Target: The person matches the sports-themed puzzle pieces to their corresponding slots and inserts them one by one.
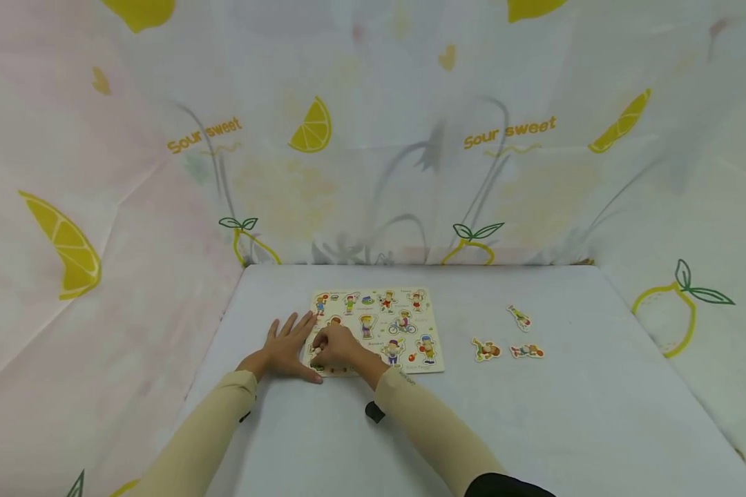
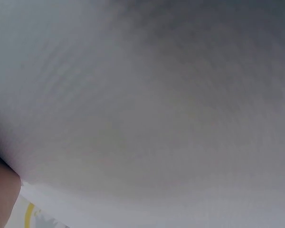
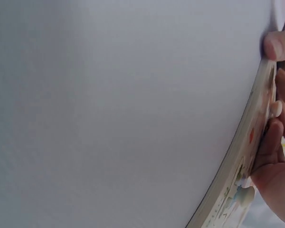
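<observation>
A cream puzzle board [image 1: 438,362] with sports figures lies on the white table. My left hand [image 1: 286,352] rests at its left side, fingers spread, thumb along the near left corner. Over the board's lower left my right hand [image 1: 338,346] has its fingers curled and pinches a small puzzle piece [image 1: 316,351], mostly hidden by the fingers. In the right wrist view, the right hand [image 3: 273,175] bends over the board [image 3: 228,194] from the right, with the other thumb at the board's far end. The left wrist view shows mostly white cloth and a bit of skin.
To the right of the board lie three loose figure pieces: one farther back [image 1: 519,318], one nearer the board [image 1: 486,350] and one beside it [image 1: 527,351]. White cloth [image 1: 534,414] covers the table. Lemon-printed curtains [image 1: 373,172] stand behind and at both sides.
</observation>
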Motion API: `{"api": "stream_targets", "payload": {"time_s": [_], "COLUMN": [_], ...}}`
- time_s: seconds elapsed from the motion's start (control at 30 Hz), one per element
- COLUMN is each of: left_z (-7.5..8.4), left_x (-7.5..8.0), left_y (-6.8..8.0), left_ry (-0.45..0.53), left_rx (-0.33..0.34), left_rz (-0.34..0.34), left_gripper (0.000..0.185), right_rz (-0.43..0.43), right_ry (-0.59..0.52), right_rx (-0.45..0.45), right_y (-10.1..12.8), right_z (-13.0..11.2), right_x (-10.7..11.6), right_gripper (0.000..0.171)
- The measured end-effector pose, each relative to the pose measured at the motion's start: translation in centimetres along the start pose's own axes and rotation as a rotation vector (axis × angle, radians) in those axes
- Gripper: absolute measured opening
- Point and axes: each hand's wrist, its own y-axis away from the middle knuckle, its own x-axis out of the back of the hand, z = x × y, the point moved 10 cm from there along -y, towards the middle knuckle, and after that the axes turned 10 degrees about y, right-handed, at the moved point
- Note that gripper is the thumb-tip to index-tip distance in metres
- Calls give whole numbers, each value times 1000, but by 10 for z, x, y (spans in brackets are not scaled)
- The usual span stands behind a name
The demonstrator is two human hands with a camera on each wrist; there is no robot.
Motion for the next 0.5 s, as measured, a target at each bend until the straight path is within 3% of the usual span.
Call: {"api": "stream_targets", "payload": {"time_s": [0.17,0.27,0.4,0.5], "left_z": [-8,-7,0,2], "left_x": [-4,-3,0,-1], "left_y": [-3,0,3,3], "left_ry": [-9,5,37,33], "left_rx": [-14,-21,-22,-6], "left_rz": [30,39,25,16], "left_gripper": [145,143,141,143], "right_rz": [15,25,125,184], "right_ry": [-4,9,108,222], "right_rx": [34,104,210,205], "right_y": [5,12,26,35], "right_z": [-5,-15,-28,-27], "right_x": [2,5,17,23], "right_gripper": [43,53,63,77]}}
